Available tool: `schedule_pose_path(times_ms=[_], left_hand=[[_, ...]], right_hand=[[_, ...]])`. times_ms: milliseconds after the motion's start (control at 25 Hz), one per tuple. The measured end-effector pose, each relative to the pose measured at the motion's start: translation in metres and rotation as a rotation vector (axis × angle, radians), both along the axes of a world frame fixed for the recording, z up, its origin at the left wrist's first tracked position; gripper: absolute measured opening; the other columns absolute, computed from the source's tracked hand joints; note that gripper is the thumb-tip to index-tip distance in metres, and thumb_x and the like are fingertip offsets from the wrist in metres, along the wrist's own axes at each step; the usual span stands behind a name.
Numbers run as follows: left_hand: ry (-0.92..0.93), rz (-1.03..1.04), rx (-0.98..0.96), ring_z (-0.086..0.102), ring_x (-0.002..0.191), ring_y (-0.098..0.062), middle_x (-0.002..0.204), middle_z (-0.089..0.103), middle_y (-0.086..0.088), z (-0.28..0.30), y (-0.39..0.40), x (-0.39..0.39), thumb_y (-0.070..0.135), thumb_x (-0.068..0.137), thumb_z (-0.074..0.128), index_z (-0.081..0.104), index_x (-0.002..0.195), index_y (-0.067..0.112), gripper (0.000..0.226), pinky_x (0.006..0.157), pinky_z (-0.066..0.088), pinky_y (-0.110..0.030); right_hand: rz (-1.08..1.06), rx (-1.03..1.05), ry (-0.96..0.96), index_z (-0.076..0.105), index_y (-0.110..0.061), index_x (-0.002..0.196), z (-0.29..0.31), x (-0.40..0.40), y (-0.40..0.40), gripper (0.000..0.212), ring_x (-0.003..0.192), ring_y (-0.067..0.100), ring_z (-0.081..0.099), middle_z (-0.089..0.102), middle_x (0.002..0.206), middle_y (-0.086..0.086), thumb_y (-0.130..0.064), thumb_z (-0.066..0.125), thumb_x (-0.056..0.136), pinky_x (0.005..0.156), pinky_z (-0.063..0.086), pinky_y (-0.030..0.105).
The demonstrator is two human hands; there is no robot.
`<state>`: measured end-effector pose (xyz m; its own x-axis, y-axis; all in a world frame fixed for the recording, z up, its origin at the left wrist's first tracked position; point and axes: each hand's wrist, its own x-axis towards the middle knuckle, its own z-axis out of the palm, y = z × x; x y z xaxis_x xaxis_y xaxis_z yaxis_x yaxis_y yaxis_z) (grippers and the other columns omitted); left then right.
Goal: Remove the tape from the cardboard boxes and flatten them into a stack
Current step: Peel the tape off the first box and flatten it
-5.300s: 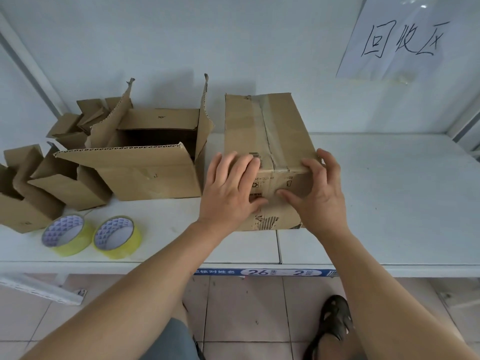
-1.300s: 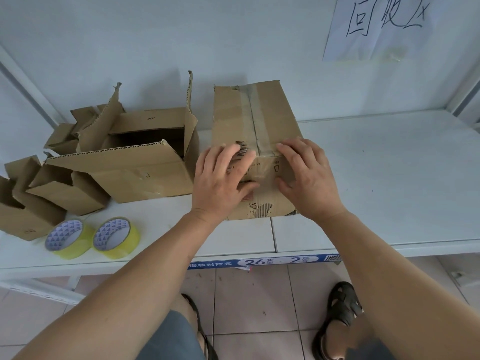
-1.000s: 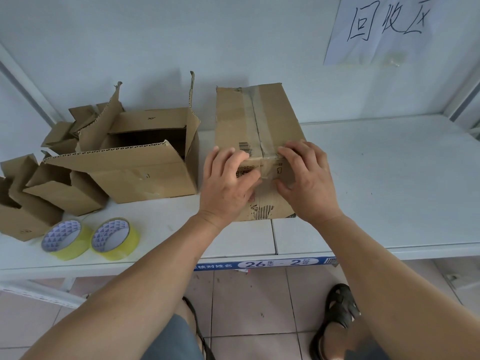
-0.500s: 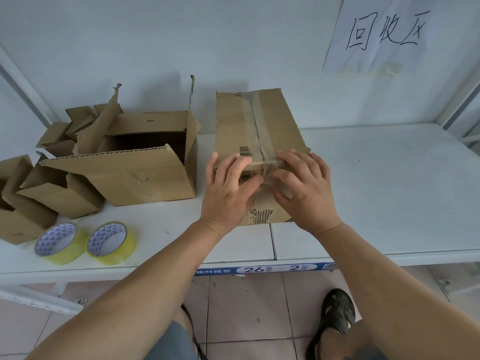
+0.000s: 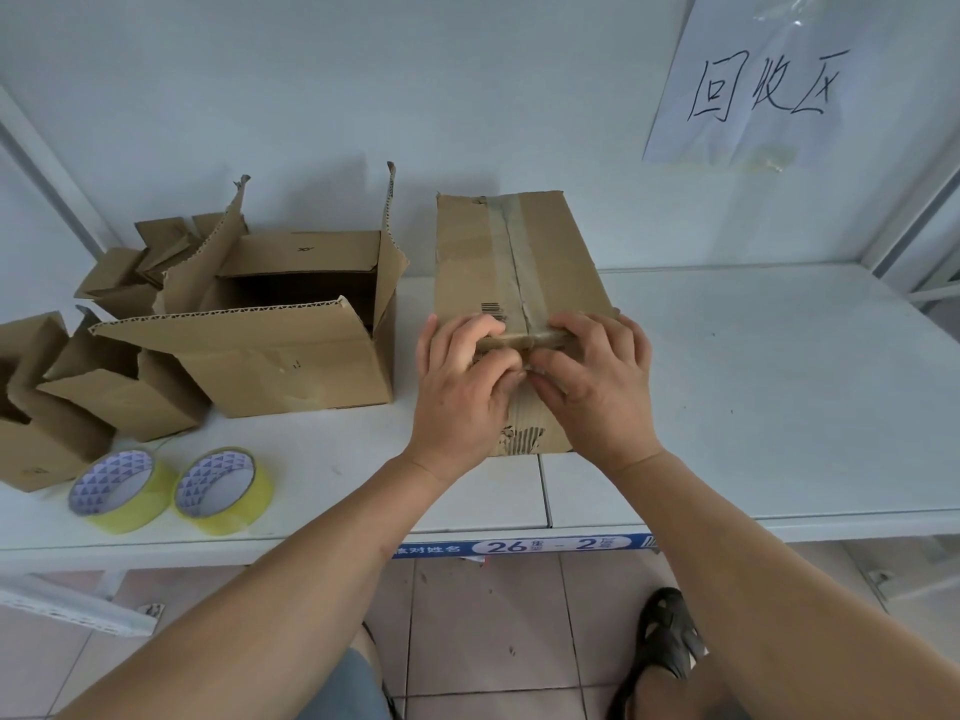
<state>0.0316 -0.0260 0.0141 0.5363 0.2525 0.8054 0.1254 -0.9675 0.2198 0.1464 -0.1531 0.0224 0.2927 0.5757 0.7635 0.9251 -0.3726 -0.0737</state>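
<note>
Shelf label [image 5: 524, 544] "26 - 2", wall sign [image 5: 763, 85] "回收区"

White shelf [image 5: 753, 407] is carrying a taped box [image 5: 514, 283] at centre, open boxes [image 5: 270, 345] left, two tape rolls [image 5: 171, 491] lower left.

A pale blue-white wall [image 5: 363, 85] fills the upper frame. A paper sign [image 5: 769, 80] with handwritten characters hangs at upper right. A white desk [image 5: 753, 397] spans the middle, with a blue numbered label [image 5: 519, 545] on its front edge. Beige floor tiles [image 5: 493, 631] show along the bottom. Light is soft and even.
</note>
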Motion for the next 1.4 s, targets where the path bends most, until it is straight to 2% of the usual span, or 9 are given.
schedule_pose_path(times_ms=[160,400,600,720,880,1040,1160,1280,1400], left_hand=[[-0.004,-0.051,-0.133,0.050,0.111,-0.022,0.110,0.061,-0.001,0.013,-0.002,-0.003,0.036,0.093,0.058,0.066,0.090,0.015,0.022,0.116,0.015,-0.038],[0.007,-0.013,-0.219,0.047,0.114,-0.014,0.113,0.059,-0.001,0.014,-0.006,-0.003,0.064,0.075,0.064,0.049,0.127,0.010,0.076,0.118,0.017,-0.038],[0.000,0.003,-0.042,0.052,0.109,-0.025,0.109,0.059,-0.005,0.009,0.008,0.007,0.056,0.084,0.063,0.061,0.107,0.013,0.049,0.118,0.019,-0.042],[-0.023,-0.046,-0.055,0.054,0.103,-0.027,0.101,0.060,-0.004,0.013,0.020,0.009,0.048,0.090,0.058,0.066,0.095,0.012,0.037,0.115,0.023,-0.039],[0.022,-0.104,-0.164,0.050,0.104,-0.025,0.098,0.059,-0.001,0.024,0.025,0.011,0.049,0.097,0.046,0.066,0.090,0.012,0.042,0.111,0.027,-0.039],[0.044,-0.116,-0.245,0.046,0.106,-0.022,0.099,0.057,0.004,0.025,0.033,0.011,0.038,0.097,0.046,0.066,0.089,0.014,0.032,0.113,0.021,-0.032],[0.048,-0.109,-0.243,0.043,0.107,-0.019,0.099,0.058,0.002,0.023,0.038,0.012,0.033,0.098,0.046,0.066,0.091,0.015,0.028,0.113,0.025,-0.043],[0.019,-0.095,-0.250,0.044,0.106,-0.019,0.098,0.059,0.001,0.023,0.034,0.014,0.026,0.096,0.047,0.069,0.094,0.015,0.024,0.112,0.025,-0.044],[0.012,-0.083,-0.290,0.045,0.104,-0.019,0.096,0.058,0.002,0.025,0.033,0.014,0.024,0.094,0.048,0.070,0.090,0.013,0.025,0.113,0.024,-0.043]], right_hand=[[0.146,-0.052,0.072,0.071,-0.023,0.091,0.025,0.006,0.006,0.019,0.089,0.025,0.055,0.067,0.105,-0.006,-0.033,0.054,0.092,0.083,0.038,0.038],[0.230,-0.222,0.738,0.060,-0.020,0.097,0.075,0.015,0.004,0.010,0.079,0.009,0.059,0.063,0.083,-0.012,-0.030,0.058,0.096,0.072,0.046,0.026],[0.246,-0.192,0.911,0.056,-0.020,0.091,0.089,0.020,0.008,0.006,0.076,-0.001,0.063,0.070,0.079,-0.012,-0.023,0.059,0.095,0.070,0.047,0.019],[0.216,-0.125,0.994,0.053,-0.022,0.098,0.099,0.027,0.017,0.008,0.072,0.009,0.064,0.072,0.078,-0.005,-0.016,0.054,0.094,0.067,0.050,0.028],[0.126,-0.200,0.963,0.059,-0.033,0.105,0.104,0.038,0.023,0.030,0.073,0.021,0.062,0.069,0.089,0.001,-0.010,0.043,0.096,0.059,0.050,0.034],[0.118,-0.270,0.853,0.068,-0.030,0.100,0.103,0.043,0.020,0.034,0.092,0.020,0.063,0.065,0.098,-0.007,-0.008,0.042,0.097,0.078,0.050,0.029],[0.175,-0.459,0.738,0.072,-0.018,0.096,0.106,0.038,0.019,0.028,0.100,0.014,0.057,0.063,0.104,-0.007,-0.012,0.045,0.094,0.090,0.044,0.026],[0.196,-0.563,0.711,0.067,-0.017,0.074,0.110,0.035,0.026,0.034,0.083,0.017,0.060,0.063,0.084,-0.001,-0.041,0.051,0.091,0.079,0.049,0.036],[0.140,-0.441,0.716,0.068,-0.021,0.082,0.105,0.037,0.032,0.021,0.075,0.010,0.056,0.061,0.079,-0.009,-0.037,0.059,0.092,0.065,0.043,0.024]])
